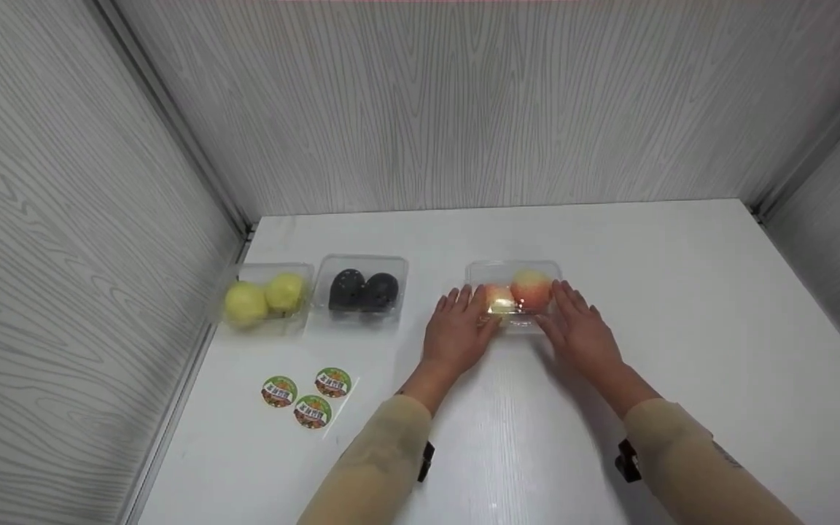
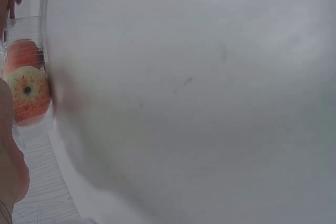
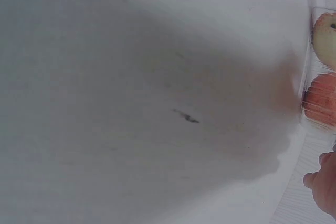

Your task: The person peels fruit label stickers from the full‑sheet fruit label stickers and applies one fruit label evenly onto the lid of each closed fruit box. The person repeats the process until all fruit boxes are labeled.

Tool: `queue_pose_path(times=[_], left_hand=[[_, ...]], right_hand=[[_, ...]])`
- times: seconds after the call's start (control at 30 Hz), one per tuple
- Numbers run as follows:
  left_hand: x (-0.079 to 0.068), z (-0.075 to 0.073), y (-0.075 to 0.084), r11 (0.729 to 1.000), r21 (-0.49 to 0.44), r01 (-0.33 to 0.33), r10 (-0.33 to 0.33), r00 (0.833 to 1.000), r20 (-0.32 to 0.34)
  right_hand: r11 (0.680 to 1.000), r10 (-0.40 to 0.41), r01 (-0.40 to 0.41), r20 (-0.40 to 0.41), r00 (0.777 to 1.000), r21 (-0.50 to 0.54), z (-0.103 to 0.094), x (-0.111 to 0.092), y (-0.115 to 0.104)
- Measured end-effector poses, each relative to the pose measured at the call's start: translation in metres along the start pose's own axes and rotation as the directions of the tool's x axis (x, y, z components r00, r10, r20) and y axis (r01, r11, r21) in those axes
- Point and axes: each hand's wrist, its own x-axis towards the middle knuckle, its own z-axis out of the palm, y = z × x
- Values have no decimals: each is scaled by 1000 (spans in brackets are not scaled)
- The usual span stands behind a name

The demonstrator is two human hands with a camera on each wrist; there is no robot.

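A clear plastic box (image 1: 489,273) with two red-and-yellow apples (image 1: 531,290) inside stands on the white table, between both hands. My left hand (image 1: 456,334) lies along the box's left side, its fingers fairly straight and its fingertips at the wall. On the opposite side, my right hand (image 1: 583,337) has extended fingers right at the box's edge. In the left wrist view, one apple (image 2: 29,98) shows through the clear wall, and part of the left hand (image 2: 10,169) is at the frame edge. The right wrist view shows a red apple (image 3: 321,100) through the plastic.
Left of the hands stands a clear box (image 1: 332,264) holding two dark, near-black fruits (image 1: 380,292). Farther left, another clear box (image 1: 303,271) contains two yellow-green fruits (image 1: 246,302). Three round printed stickers (image 1: 313,412) lie nearer the front. Wood-grain panels (image 1: 420,109) enclose the table (image 1: 682,306).
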Motion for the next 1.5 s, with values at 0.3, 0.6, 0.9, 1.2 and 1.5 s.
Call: queue_pose_path(times=[0.3,0.6,0.9,1.2,1.5], left_hand=[[-21,-3,-10,1000,10,-17,17,999,-28],[-38,-12,-18,1000,12,-5,5,999,-35],[-52,-17,-20,999,37,27,-25,998,-51],[-65,-15,-20,999,7,33,-32,998,-54],[-72,-16,-21,1000,-7,30,-30,998,-61]], right_hand=[[1000,-13,13,-16,1000,19,9,-12,-12],[999,-19,19,-12,1000,34,15,-17,-28],[998,-14,14,-9,1000,56,20,-25,-38],[999,-17,17,-3,1000,50,25,-34,-41],[997,-17,20,-40,999,71,28,-39,-45]])
